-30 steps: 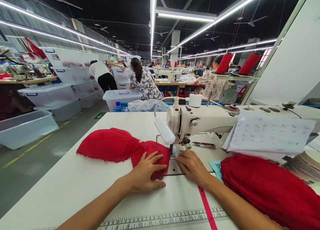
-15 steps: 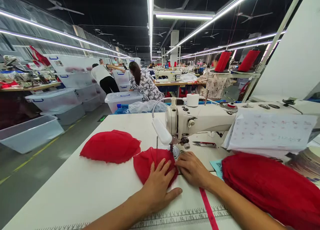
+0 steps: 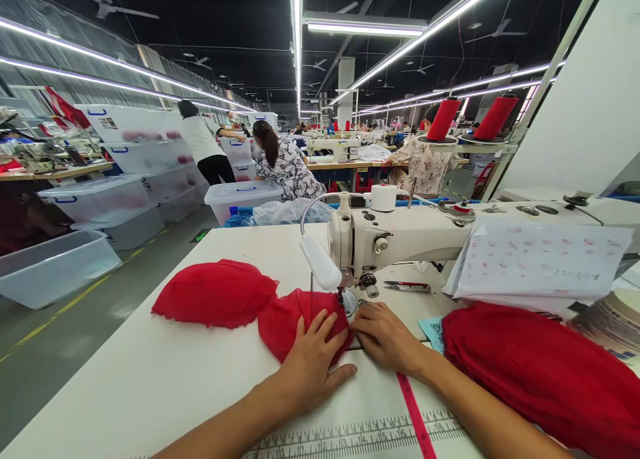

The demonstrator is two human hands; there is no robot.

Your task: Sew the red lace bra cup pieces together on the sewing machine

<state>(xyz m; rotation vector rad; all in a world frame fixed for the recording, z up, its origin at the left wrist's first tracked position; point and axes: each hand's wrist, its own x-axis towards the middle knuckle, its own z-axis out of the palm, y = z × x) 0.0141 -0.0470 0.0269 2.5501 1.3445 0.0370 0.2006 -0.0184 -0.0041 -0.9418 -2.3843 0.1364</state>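
A red fabric piece (image 3: 283, 326) lies under the needle area of a white sewing machine (image 3: 400, 236). My left hand (image 3: 314, 359) rests flat on it with the fingers spread. At the fabric's right edge, close to the presser foot, my right hand (image 3: 383, 332) has its fingers bent and pressed together on the edge; the fingertips are partly hidden. A second red fabric piece (image 3: 215, 294) lies to the left, touching or joined to the first. To the right of my right forearm sits a stack of red fabric pieces (image 3: 530, 366).
Thread snips (image 3: 407, 286) lie behind my right hand. Papers (image 3: 540, 259) lean against the machine, beside a blue-green tag (image 3: 433, 332). Red thread cones (image 3: 494, 118) stand on a rack. A ruler scale (image 3: 350, 439) runs along the front. Co-workers and plastic bins (image 3: 60, 262) are beyond.
The red fabric under my left hand and the joined-looking piece have shifted slightly left. My left hand has moved a little left and up; my right hand stays at the edge. A background person has straightened somewhat.
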